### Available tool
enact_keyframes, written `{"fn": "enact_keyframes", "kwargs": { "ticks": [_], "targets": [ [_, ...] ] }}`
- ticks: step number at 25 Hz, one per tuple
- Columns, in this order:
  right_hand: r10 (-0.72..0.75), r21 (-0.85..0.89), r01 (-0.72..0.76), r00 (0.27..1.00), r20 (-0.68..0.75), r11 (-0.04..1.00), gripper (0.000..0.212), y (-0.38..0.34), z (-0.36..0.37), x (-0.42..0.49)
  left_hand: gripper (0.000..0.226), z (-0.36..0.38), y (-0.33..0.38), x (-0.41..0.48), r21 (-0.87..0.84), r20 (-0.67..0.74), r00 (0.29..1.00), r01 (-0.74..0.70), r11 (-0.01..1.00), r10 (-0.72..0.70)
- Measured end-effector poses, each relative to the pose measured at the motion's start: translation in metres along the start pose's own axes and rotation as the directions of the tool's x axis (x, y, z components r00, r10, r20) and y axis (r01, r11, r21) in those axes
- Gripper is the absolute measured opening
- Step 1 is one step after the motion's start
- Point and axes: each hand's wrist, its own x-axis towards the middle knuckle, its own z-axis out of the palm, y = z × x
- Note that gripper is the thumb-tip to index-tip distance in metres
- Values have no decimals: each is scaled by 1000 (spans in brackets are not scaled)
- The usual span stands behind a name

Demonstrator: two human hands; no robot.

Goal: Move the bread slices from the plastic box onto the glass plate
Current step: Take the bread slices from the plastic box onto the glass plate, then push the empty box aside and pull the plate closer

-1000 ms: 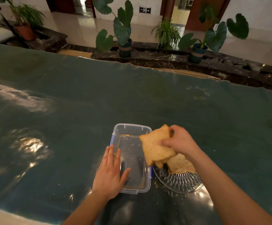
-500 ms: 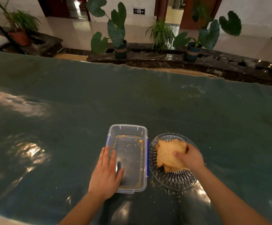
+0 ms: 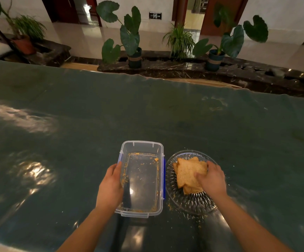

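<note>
Right hand (image 3: pixel 212 180) resting fingers-down on the stacked bread slices (image 3: pixel 187 174), apparently still touching the top one, on the glass plate (image 3: pixel 193 204). Left of the plate, plastic box (image 3: pixel 141 179) holding only crumbs, left hand (image 3: pixel 111 186) gripping its side wall. Probably all moved; only letting go left.

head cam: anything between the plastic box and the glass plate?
Only a narrow strip of green table with crumbs; plastic box and glass plate sit nearly touching. Head view.

- A lobby or hall of a public building: glossy pale polished floor (image 3: pixel 85 39), green exit sign on the white wall (image 3: pixel 155 16).
- Dark marble planter ledge (image 3: pixel 174 67) with large-leaved potted plants (image 3: pixel 129 35); red-brown wooden doorways (image 3: pixel 209 13).
</note>
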Motion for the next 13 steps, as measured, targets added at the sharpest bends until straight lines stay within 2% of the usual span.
{"fn": "enact_keyframes", "kwargs": {
  "ticks": [3, 6, 13],
  "targets": [
    [-6, -17, 7, 1000, 10, 1000, 71, 0, -1, -2, 61, -6, -4, 6, -12, -83, 997, -7, 1000, 6],
    [-19, -49, 20, 1000, 11, 999, 73, 0, -2, -2, 59, -22, -18, 18, -8, -155, 987, 44, 999, -45],
    [-31, -110, 32, 999, 18, 993, 74, -1, 1, 0, 58, -57, -63, 41, 57, -182, 961, 221, 974, -208]
  ]
}}
